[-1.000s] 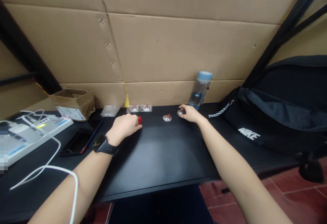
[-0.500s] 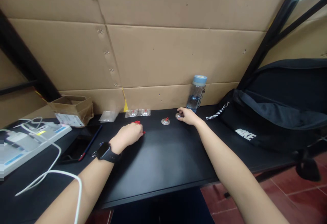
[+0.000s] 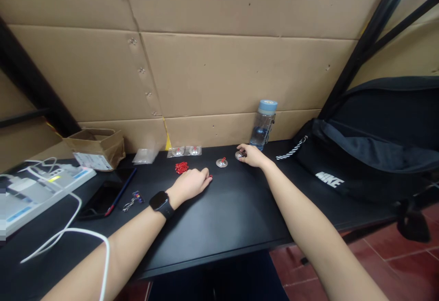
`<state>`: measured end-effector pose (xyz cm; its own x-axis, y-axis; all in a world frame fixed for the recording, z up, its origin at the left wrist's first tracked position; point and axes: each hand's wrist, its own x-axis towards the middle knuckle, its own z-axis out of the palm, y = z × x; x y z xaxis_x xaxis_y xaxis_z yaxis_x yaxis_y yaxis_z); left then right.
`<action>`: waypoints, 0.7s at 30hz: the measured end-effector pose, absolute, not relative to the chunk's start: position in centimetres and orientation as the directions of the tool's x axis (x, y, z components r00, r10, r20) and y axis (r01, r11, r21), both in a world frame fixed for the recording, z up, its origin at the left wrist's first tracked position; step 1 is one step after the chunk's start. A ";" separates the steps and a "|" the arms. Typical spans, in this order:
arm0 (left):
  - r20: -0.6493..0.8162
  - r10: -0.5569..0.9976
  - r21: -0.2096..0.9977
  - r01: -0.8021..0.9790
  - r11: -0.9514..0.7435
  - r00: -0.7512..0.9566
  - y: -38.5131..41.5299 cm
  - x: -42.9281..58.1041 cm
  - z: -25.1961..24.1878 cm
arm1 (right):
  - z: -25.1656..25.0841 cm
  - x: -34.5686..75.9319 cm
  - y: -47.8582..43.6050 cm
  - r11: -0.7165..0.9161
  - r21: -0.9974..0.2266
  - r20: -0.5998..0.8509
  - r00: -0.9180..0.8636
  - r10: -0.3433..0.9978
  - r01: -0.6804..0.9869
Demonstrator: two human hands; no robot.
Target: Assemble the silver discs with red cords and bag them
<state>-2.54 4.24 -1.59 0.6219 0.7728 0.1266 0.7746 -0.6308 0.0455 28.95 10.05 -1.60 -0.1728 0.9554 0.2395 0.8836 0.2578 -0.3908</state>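
My left hand [image 3: 194,183], a watch on its wrist, is closed just above the black table, pinching a red hook [image 3: 211,176] that pokes out past the fingertips. Behind it lies a small pile of red hooks [image 3: 181,167]. My right hand [image 3: 253,155] grips a clear suction cup [image 3: 240,155] at the table's far side, its fingers covering part of it. Between the hands sits another suction cup [image 3: 222,162] with a red hook on top. Two more cups in clear wrappers [image 3: 184,151] lie along the cardboard wall.
A water bottle [image 3: 264,125] stands behind my right hand. At right is a black backpack [image 3: 370,154]. To the left are a phone [image 3: 106,193], a keychain [image 3: 133,200], plastic bags [image 3: 144,156], a cardboard box [image 3: 98,147], a power strip [image 3: 48,196] and a white cable [image 3: 78,230].
My left hand has moved right, away from the pile of red hooks, carrying one red hook. The pile and keychain are now uncovered. My right hand stays on its suction cup.
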 end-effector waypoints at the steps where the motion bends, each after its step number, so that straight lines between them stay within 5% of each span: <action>1: 0.129 0.776 0.041 0.778 -0.627 0.618 4.2 -2.3 -1.6 | -1.6 29.0 10.1 0.258 -0.396 0.240 -0.172 0.955 0.881; 16: 0.226 0.678 0.232 0.638 -0.734 0.699 4.8 -2.9 -2.4 | -0.8 28.6 9.5 0.413 -0.443 0.387 -0.246 0.889 0.796; 21: 0.348 0.602 0.195 0.573 -0.796 0.718 4.8 -2.7 -2.6 | -0.6 26.6 9.2 0.489 -0.529 0.436 -0.272 0.858 0.694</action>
<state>-2.67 4.79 -2.58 0.7183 0.6024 0.3481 0.5731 -0.7960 0.1950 26.56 9.20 -0.64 -0.2715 0.8579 0.4361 0.6939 0.4885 -0.5290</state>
